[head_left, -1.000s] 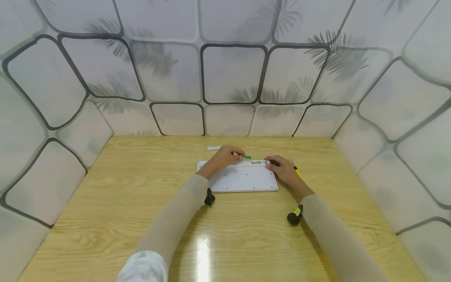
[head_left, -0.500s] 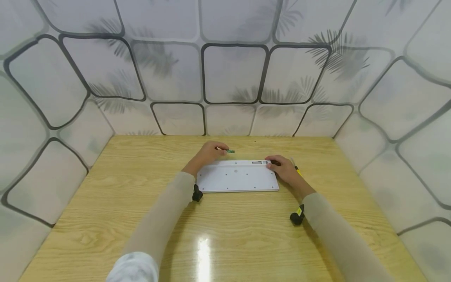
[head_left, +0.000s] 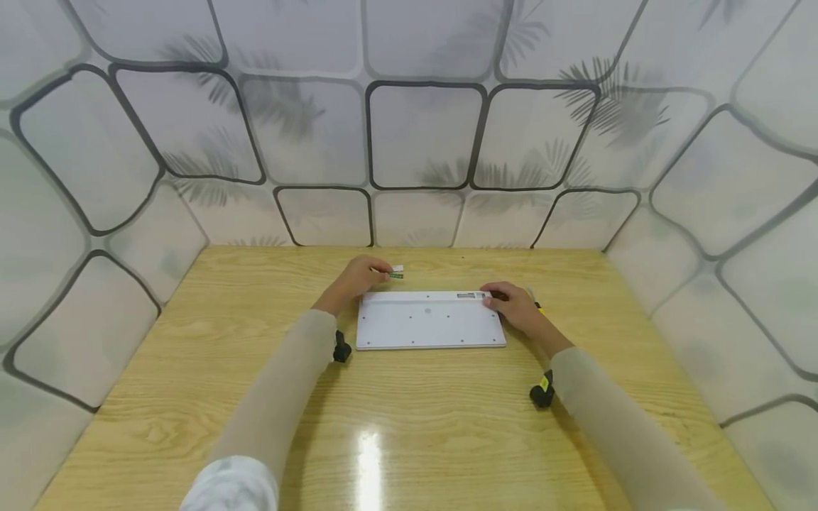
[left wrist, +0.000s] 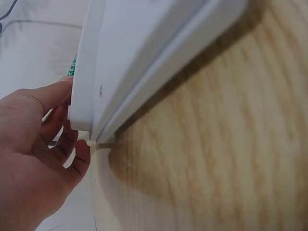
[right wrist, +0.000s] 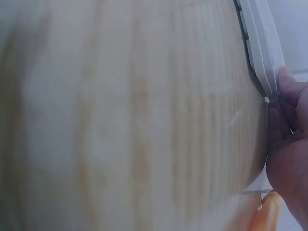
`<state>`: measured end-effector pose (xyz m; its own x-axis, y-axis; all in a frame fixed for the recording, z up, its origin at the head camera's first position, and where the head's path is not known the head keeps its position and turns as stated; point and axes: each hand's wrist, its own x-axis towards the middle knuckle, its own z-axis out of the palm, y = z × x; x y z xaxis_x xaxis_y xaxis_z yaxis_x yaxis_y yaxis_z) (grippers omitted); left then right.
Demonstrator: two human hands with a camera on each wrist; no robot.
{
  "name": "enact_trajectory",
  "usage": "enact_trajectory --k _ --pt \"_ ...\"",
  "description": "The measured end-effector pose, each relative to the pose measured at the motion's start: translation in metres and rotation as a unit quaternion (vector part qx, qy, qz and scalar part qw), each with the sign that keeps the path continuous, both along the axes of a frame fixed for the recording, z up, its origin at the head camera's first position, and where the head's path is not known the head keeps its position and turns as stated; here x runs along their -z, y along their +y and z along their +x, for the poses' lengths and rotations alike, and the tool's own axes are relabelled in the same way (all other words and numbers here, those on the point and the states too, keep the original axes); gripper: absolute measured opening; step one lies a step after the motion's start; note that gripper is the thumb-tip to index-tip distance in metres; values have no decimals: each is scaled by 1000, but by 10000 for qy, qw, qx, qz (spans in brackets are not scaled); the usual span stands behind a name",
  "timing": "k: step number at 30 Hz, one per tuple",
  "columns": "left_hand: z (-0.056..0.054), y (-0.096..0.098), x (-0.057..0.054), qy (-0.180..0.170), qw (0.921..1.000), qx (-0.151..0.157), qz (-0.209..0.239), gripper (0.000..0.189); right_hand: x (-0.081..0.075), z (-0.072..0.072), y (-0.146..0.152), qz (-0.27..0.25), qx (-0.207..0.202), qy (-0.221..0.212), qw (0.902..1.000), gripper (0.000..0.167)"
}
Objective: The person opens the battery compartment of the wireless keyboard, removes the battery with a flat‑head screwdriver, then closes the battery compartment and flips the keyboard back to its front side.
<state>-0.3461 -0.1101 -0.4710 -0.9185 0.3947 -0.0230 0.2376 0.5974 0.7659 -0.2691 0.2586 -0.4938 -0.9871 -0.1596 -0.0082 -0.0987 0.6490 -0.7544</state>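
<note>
A white keyboard lies face down on the wooden table, its screw-dotted underside up. An open slot shows near its far right corner. Just beyond the far left corner, my left hand pinches a small green battery, partly hidden by the fingers. In the left wrist view the keyboard's edge covers most of that battery. My right hand grips the keyboard's far right corner, thumb on top and fingers at the edge, as the right wrist view also shows.
A small white strip lies on the table right behind the green battery. Beside my right hand lies a thin tool with a yellow and black handle. Patterned walls stand at the back and sides of the table.
My left hand has moved left with the green battery, from over the keyboard's far edge to behind its far left corner. My right hand stays at the right corner.
</note>
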Motion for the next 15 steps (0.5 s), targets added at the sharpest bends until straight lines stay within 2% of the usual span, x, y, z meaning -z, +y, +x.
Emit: enact_trajectory --k 8,15 --pt "4 -3 5 -274 9991 -243 -209 26 -1 0 0 56 -39 20 10000 35" --pt "4 -1 7 -145 9986 -261 -431 26 -2 1 -1 52 -27 -37 10000 35"
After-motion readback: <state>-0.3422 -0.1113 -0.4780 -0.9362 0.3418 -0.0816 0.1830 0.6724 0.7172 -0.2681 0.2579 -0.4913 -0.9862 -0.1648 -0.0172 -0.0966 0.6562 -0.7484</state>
